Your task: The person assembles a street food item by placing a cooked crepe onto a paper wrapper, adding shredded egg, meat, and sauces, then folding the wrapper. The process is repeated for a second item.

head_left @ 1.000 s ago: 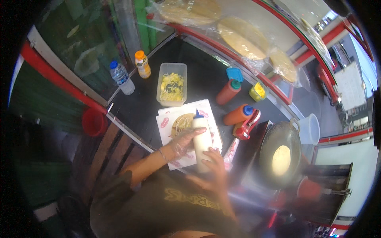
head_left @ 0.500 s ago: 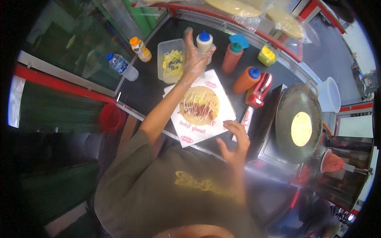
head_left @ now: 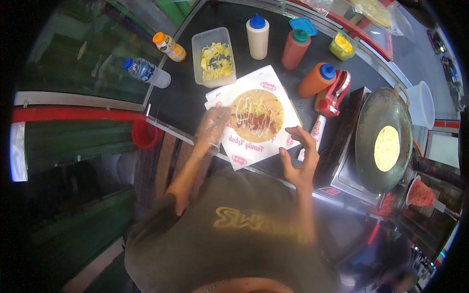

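A round flatbread (head_left: 257, 115) with red filling and white sauce zigzags lies on white printed paper (head_left: 254, 141) on the dark counter. My left hand (head_left: 211, 130), in a clear plastic glove, rests on the paper's left edge, just beside the flatbread. My right hand (head_left: 299, 158) hovers bare with fingers spread at the paper's right corner, holding nothing. A cream squeeze bottle with a blue cap (head_left: 257, 36) stands upright at the back of the counter.
A clear tub of yellow-white filling (head_left: 214, 61), two orange-red squeeze bottles (head_left: 294, 49) (head_left: 316, 79), a red tool (head_left: 332, 95) and a small yellow tub (head_left: 341, 46) ring the paper. A round pan (head_left: 383, 139) with a flatbread sits right. Two drink bottles (head_left: 145, 72) stand left.
My left hand has set the cream bottle down at the back and come back to the paper's left edge. My right hand has lifted off the paper slightly.
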Tool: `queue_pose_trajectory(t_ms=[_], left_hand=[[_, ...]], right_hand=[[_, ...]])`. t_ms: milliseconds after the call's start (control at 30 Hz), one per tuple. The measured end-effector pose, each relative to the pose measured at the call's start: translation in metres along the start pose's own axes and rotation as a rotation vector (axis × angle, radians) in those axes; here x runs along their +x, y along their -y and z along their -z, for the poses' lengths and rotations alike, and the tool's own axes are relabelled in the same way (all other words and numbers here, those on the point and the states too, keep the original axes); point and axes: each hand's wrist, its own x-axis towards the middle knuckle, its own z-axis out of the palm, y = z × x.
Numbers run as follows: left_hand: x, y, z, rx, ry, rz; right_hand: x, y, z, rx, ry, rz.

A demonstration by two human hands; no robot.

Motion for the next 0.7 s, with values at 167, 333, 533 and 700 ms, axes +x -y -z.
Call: queue_pose_trajectory(t_ms=[167, 333, 533, 700], left_hand=[[0.000, -0.007, -0.012, -0.222, -0.002, 0.106], [-0.004, -0.017, -0.018, 0.069, -0.049, -0.113], [-0.004, -0.032, -0.026, 0.310, 0.007, -0.109], [0.006, -0.029, -0.034, 0.106, 0.007, -0.075]], right_hand=[[0.003, 0.001, 0.004, -0.028, 0.045, 0.004], [0.006, 0.000, 0.006, -0.025, 0.024, -0.041], [0.012, 0.002, 0.005, -0.061, 0.042, -0.064], [0.014, -0.001, 0.008, -0.069, 0.023, -0.096]])
